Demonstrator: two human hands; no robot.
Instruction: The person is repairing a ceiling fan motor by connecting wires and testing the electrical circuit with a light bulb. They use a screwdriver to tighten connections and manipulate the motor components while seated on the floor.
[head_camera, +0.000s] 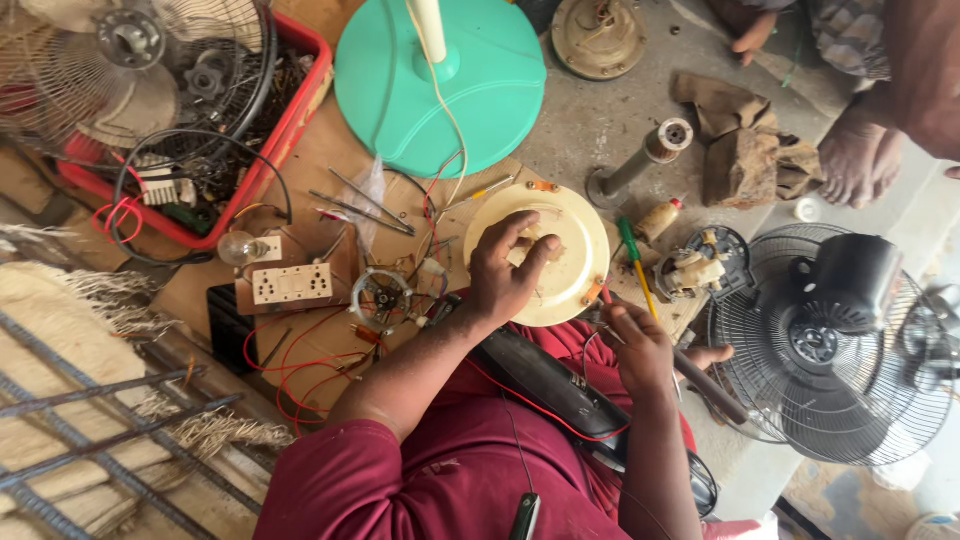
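Head view: the left hand (508, 270) rests on a round cream fan cover (560, 240) that lies on the cardboard in front of the person. Its fingers (535, 252) are bent close together and pinch a small pale part in the middle of the cover. The right hand (640, 350) is just beside the cover's edge. Its fingers are curled in tight around thin wires; I cannot tell more. A green screwdriver (634, 258) lies near it.

short maroon sleeves, bare forearms, no gloves
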